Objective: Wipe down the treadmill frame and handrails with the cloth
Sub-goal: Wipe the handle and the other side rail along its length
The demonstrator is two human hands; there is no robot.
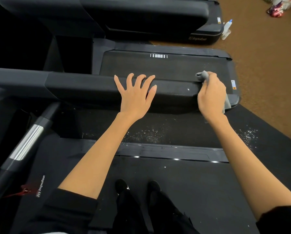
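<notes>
A wide black padded handrail (84, 88) of the treadmill runs across the middle of the head view. My left hand (136, 95) lies flat on it with fingers spread. My right hand (212, 97) grips a grey cloth (204, 76) and presses it against the rail's right end; a part of the cloth hangs below my palm. A small white speck (188, 89) sits on the rail between my hands. I stand on the treadmill belt (200, 191), my black shoes (138, 186) visible below.
A handlebar with a silver section (27, 142) slants at the lower left. White dust specks (146, 134) lie on the deck under the rail. Two more treadmills (158, 19) stand beyond. A spray bottle (226, 29) stands on the brown floor (266, 65) at the upper right.
</notes>
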